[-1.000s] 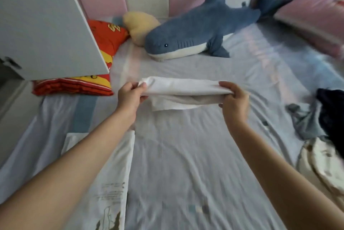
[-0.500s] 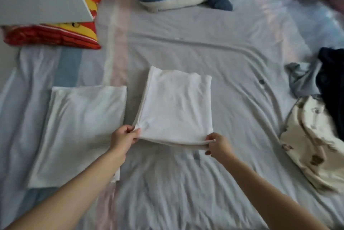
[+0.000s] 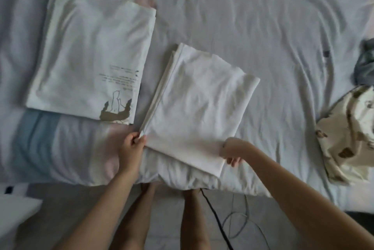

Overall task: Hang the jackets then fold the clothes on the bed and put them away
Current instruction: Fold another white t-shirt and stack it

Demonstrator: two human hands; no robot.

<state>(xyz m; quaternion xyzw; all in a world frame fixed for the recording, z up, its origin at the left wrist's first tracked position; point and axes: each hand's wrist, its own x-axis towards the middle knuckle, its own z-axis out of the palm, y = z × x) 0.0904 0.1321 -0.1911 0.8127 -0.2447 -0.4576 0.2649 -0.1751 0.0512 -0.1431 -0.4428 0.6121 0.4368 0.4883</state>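
A plain white folded garment (image 3: 198, 106) lies on the bed near its front edge. My left hand (image 3: 132, 144) pinches its near left corner. My right hand (image 3: 232, 150) grips its near right corner, fingers curled under the cloth. To the left lies another folded white shirt (image 3: 89, 51) with a brown print at its corner.
The pale bed sheet (image 3: 263, 27) is wrinkled. At the right edge lie a cream patterned garment (image 3: 348, 132) and a grey one (image 3: 364, 65), unfolded. Below the bed edge, my bare legs stand on the floor beside a black cable (image 3: 218, 223).
The white garment went from held up between my hands to folded flat on the bed, then pulled closer to the front edge. The view tilted down; the shark toy and pillows left the frame.
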